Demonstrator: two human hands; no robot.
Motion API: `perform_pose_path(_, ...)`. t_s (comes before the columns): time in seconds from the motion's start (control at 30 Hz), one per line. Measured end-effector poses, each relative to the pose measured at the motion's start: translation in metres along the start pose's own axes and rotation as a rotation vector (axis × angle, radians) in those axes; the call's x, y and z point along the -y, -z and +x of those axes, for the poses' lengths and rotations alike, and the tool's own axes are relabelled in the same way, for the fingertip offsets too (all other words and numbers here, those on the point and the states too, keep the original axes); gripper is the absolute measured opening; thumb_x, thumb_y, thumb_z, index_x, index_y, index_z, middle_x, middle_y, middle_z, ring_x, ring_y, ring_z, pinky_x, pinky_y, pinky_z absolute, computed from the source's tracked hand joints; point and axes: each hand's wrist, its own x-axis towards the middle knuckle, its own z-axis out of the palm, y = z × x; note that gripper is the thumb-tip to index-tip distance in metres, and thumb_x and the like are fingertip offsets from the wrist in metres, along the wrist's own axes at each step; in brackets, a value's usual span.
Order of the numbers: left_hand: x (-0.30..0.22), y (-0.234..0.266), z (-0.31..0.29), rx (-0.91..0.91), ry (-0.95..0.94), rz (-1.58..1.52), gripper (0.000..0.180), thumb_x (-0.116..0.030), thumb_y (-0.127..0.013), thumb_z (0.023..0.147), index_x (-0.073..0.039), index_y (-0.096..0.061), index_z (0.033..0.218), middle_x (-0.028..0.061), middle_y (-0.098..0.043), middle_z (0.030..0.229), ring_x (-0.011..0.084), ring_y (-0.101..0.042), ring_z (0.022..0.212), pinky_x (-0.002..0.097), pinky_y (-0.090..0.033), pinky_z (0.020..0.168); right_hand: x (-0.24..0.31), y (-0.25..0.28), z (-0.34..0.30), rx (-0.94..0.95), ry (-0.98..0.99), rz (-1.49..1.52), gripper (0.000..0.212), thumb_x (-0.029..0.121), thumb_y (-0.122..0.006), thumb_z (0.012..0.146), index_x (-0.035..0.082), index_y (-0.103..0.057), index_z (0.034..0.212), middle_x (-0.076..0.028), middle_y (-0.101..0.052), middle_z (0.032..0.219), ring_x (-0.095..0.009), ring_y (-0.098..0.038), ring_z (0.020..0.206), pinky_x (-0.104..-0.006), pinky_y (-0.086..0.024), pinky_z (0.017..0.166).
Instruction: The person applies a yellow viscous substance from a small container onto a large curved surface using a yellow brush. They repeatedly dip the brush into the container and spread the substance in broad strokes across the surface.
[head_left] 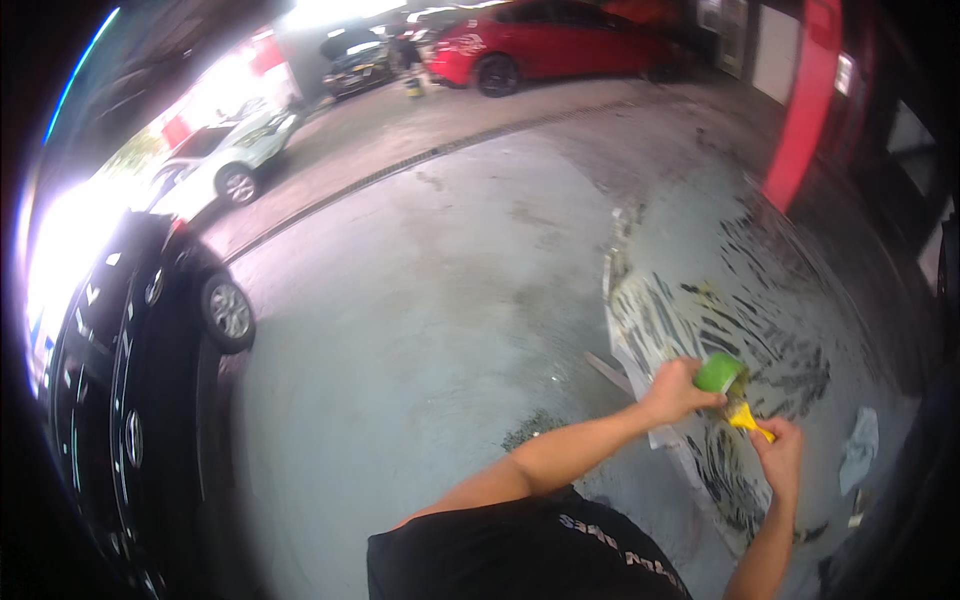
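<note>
My left hand is closed round a small green tub, tilted with its open side toward my right hand. A yellow-handled brush is gripped in my right hand. Its head is at the rim of the tub; whether it dips inside I cannot make out. Beneath both hands lies a broad greyish sheet marked with many dark and yellowish streaks. The sheet's pale, ragged edge runs along its left side.
To the right of my right hand lies a light-blue cloth. A black car stands at the left, a white car beyond it, and a red car at the back. A red post rises at the far right.
</note>
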Motion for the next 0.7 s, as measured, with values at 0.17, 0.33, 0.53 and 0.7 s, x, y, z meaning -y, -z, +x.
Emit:
perform_pose_path(0.17, 0.000, 0.010, -0.003, 0.110, 0.043, -0.161, 0.048, -0.032, -0.093, 0.078, 0.006, -0.078, 0.103, 0.0092, -0.076, 0.083, 0.0130, -0.069, 0.071, 0.0316, -0.055, 0.064, -0.030, -0.044, -0.014, -0.130, -0.060, 0.323, 0.018, 0.009, -0.078, 0.092, -0.002, -0.076, 0.106, -0.003, -0.072, 0.091, -0.011, -0.063, 0.083, -0.0290, -0.050, 0.075)
perform_pose_path(0.33, 0.017, 0.011, 0.007, 0.008, 0.212, -0.355, 0.044, -0.027, -0.090, 0.083, 0.007, -0.077, 0.106, 0.0090, -0.075, 0.083, 0.0131, -0.070, 0.072, 0.0277, -0.054, 0.062, -0.028, -0.042, -0.024, -0.226, -0.282, 0.609, 0.019, 0.007, -0.079, 0.092, 0.001, -0.075, 0.110, 0.001, -0.069, 0.085, -0.002, -0.052, 0.066, -0.0213, -0.037, 0.057)
perform_pose_path(0.53, 0.026, 0.029, 0.012, -0.184, 0.310, -0.555, 0.054, -0.025, -0.088, 0.087, 0.015, -0.069, 0.117, 0.0141, -0.075, 0.094, 0.0168, -0.072, 0.078, 0.0274, -0.059, 0.066, -0.043, 0.013, -0.015, -0.389, -0.314, 0.516, 0.019, 0.010, -0.075, 0.095, 0.000, -0.074, 0.111, -0.001, -0.072, 0.091, -0.005, -0.060, 0.078, -0.0243, -0.047, 0.069)
perform_pose_path(0.7, 0.029, 0.047, 0.005, -0.256, 0.355, -0.642, 0.058, -0.024, -0.087, 0.088, 0.016, -0.065, 0.122, 0.0185, -0.074, 0.104, 0.0213, -0.075, 0.085, 0.0309, -0.062, 0.072, -0.099, 0.017, 0.046, -0.400, -0.408, 0.075, 0.026, 0.019, -0.073, 0.095, 0.002, -0.073, 0.114, -0.013, -0.075, 0.087, -0.020, -0.069, 0.076, -0.0357, -0.053, 0.070)
